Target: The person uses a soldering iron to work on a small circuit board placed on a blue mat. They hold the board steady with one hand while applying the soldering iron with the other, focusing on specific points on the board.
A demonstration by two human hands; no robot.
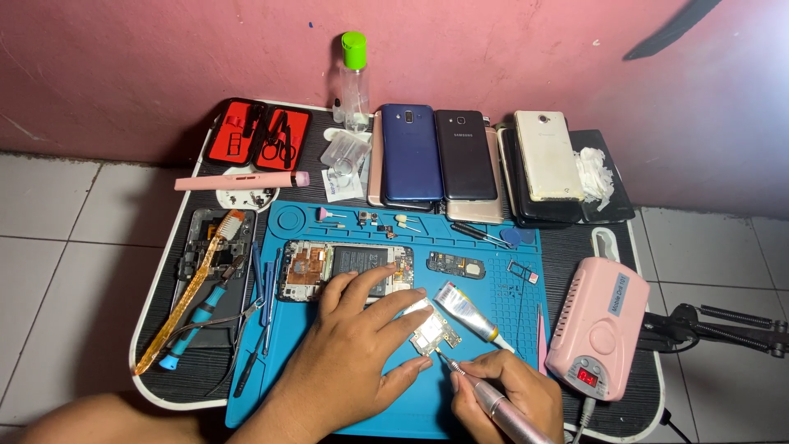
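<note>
A small circuit board is pinned on the blue mat by the left hand; a pen-shaped rotary tool, gripped in the right hand, is applied to its edge.

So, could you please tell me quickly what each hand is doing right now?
Left hand: open, fingers pinning the small silver circuit board to the blue mat.
Right hand: closed around the pink pen-shaped rotary tool.
</note>
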